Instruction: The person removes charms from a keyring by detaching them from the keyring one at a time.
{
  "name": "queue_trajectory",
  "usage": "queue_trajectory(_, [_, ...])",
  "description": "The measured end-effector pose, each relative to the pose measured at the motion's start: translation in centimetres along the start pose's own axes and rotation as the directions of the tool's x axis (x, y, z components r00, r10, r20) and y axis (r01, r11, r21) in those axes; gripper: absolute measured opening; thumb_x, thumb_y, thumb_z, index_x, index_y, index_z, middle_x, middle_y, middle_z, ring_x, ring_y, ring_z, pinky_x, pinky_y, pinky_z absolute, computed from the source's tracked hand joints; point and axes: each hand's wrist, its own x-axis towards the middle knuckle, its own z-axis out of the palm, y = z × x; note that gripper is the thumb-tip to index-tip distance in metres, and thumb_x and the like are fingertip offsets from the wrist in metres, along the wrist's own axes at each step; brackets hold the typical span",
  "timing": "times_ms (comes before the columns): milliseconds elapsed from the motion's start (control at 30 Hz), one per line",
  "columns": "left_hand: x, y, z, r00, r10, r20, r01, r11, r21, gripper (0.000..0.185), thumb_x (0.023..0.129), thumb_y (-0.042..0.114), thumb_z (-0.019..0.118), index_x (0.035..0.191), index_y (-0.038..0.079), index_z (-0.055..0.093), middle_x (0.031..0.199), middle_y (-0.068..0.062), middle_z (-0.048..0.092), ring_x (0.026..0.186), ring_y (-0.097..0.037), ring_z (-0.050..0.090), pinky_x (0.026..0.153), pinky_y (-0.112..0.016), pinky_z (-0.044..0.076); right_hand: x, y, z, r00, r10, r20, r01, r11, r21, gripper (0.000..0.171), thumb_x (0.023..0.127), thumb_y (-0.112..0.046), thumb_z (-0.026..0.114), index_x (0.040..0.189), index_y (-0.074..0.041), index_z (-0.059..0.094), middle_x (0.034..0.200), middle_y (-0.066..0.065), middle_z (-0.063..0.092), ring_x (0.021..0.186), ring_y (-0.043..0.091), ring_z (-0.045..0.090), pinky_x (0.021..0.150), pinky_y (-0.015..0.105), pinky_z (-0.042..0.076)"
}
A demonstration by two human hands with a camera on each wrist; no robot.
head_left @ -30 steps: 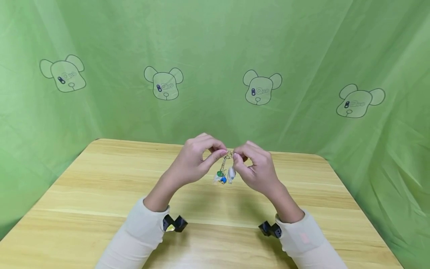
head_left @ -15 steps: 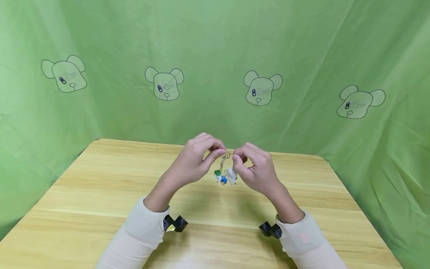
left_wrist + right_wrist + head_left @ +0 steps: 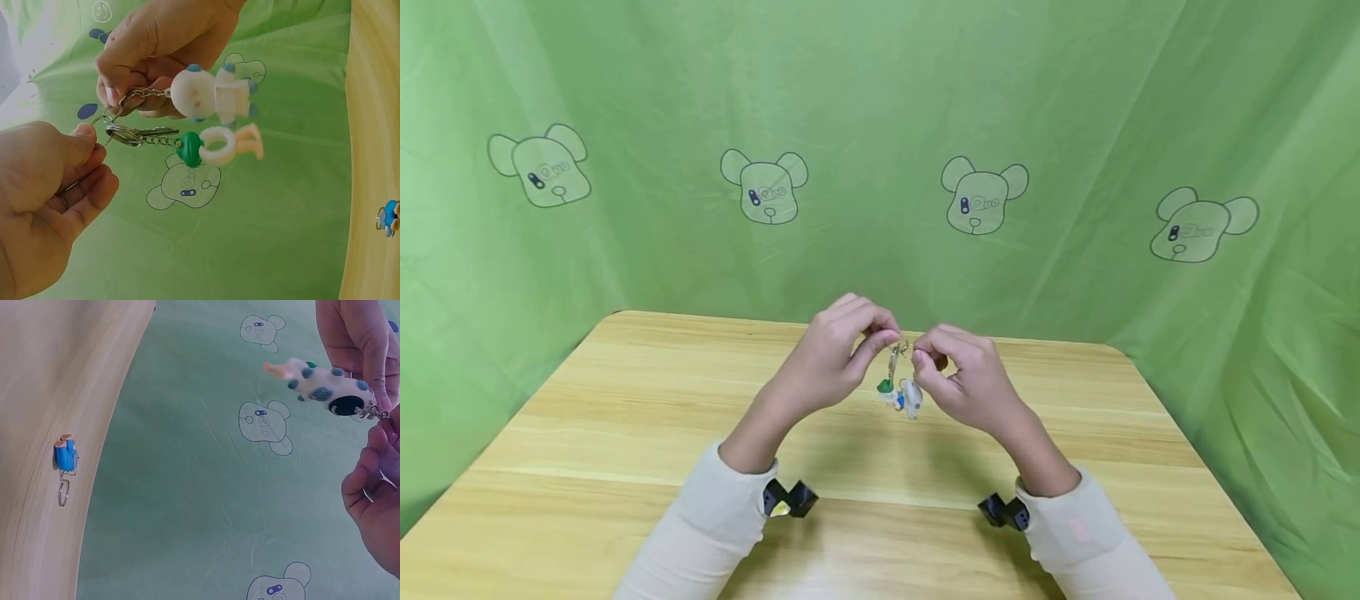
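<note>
Shifted closer together since 0.5 s ago: left hand [image 3: 831, 358], right hand [image 3: 970, 383], both pinching key ring [image 3: 105, 119]; 2 charms [image 3: 215, 119] joined, blue keychain [image 3: 65, 456] left on table [image 3: 625, 433].

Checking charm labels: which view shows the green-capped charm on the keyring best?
Left wrist: the green-capped charm hangs in full side profile from the keyring, close up. In the head view it is tiny between the hands. In the right wrist view I cannot tell it apart.
</note>
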Motion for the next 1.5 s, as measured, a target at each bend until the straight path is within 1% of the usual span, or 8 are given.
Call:
queue_trajectory(267, [0.05,0.0,0.15,1.0,-0.006,-0.002,0.006,0.999,-0.033,0.004,0.098,0.005,0.067,0.099,0.002,0.07,0.091,-0.004,0.069,0.088,-0.014,0.06,0.076,-0.02,0.052,-0.03,-0.01,-0.04,0.998,-0.007,-0.067,0.006,1.0,-0.015,0.016,0.085,-0.002,0.055,0.075,-0.009,0.065,0.067,-0.002,0.059,0.062,0.009,0.049,0.053,0.017,0.039])
queue_trajectory(367, [0.05,-0.06,0.17,1.0,0.017,0.007,-0.017,1.0,-0.002,0.005,0.098,0.004,0.067,0.101,0.002,0.07,0.093,-0.004,0.071,0.088,-0.014,0.061,0.077,-0.021,0.052,-0.01,0.03,-0.04,0.997,-0.014,-0.077,0.013,1.0,-0.017,0.016,0.085,-0.002,0.055,0.076,-0.009,0.066,0.067,-0.002,0.059,0.061,0.009,0.049,0.053,0.017,0.038])
queue_trajectory(533, [0.05,-0.19,0.28,0.997,0.076,0.017,-0.077,0.995,0.068,0.005,0.095,0.002,0.069,0.1,0.002,0.071,0.094,-0.005,0.073,0.088,-0.017,0.063,0.079,-0.022,0.053,0.01,0.07,-0.05,0.997,-0.018,-0.077,0.016,1.0,-0.018,0.016,0.086,-0.003,0.055,0.077,-0.009,0.067,0.067,-0.002,0.059,0.062,0.009,0.05,0.053,0.017,0.039])
queue_trajectory(700, [0.0,-0.27,0.38,0.994,0.108,0.015,-0.109,0.99,0.093,0.006,0.093,0.002,0.071,0.098,0.003,0.072,0.093,-0.005,0.074,0.087,-0.017,0.064,0.079,-0.023,0.053,0.1,0.02,-0.06,0.998,-0.015,-0.064,0.014,1.0,-0.014,0.016,0.087,-0.003,0.055,0.077,-0.008,0.067,0.068,-0.002,0.06,0.063,0.009,0.051,0.055,0.016,0.041])
queue_trajectory(1000, [-0.06,-0.29,0.39,0.993,0.114,0.003,-0.114,0.988,0.108,0.005,0.092,-0.001,0.071,0.095,0.002,0.073,0.09,-0.005,0.074,0.085,-0.017,0.064,0.076,-0.022,0.052,0.11,0.03,0.01,0.997,-0.037,-0.062,0.036,0.999,-0.018,0.014,0.086,-0.003,0.056,0.077,-0.008,0.066,0.068,-0.002,0.06,0.064,0.009,0.052,0.052,0.026,0.047])
queue_trajectory(1100, [-0.07,-0.28,0.38,0.993,0.117,-0.006,-0.115,0.987,0.116,0.006,0.091,-0.002,0.071,0.094,0.003,0.073,0.09,-0.005,0.074,0.085,-0.016,0.063,0.075,-0.021,0.052,0.15,-0.03,0.03,0.997,-0.036,-0.061,0.035,0.999,-0.02,0.014,0.087,-0.004,0.056,0.077,-0.009,0.065,0.069,-0.002,0.06,0.064,0.009,0.053,0.052,0.025,0.047])
queue_trajectory(1300, [-0.07,-0.34,0.33,0.992,0.126,-0.016,-0.123,0.983,0.136,0.006,0.091,-0.002,0.07,0.094,0.003,0.072,0.09,-0.005,0.074,0.085,-0.017,0.064,0.075,-0.022,0.053,0.14,0.07,0.11,0.997,-0.038,-0.062,0.037,0.999,-0.016,0.015,0.087,-0.003,0.055,0.076,-0.009,0.064,0.069,-0.002,0.061,0.064,0.009,0.052,0.055,0.019,0.044])
queue_trajectory(1500, [-0.03,-0.3,0.18,0.99,0.128,-0.05,-0.118,0.979,0.164,0.006,0.09,-0.002,0.07,0.093,0.002,0.073,0.089,-0.005,0.074,0.085,-0.017,0.063,0.076,-0.022,0.052,0.1,0.1,0.12,0.998,-0.031,-0.059,0.031,0.999,-0.012,0.015,0.087,-0.002,0.055,0.076,-0.009,0.064,0.069,-0.001,0.06,0.064,0.009,0.053,0.053,0.022,0.045])
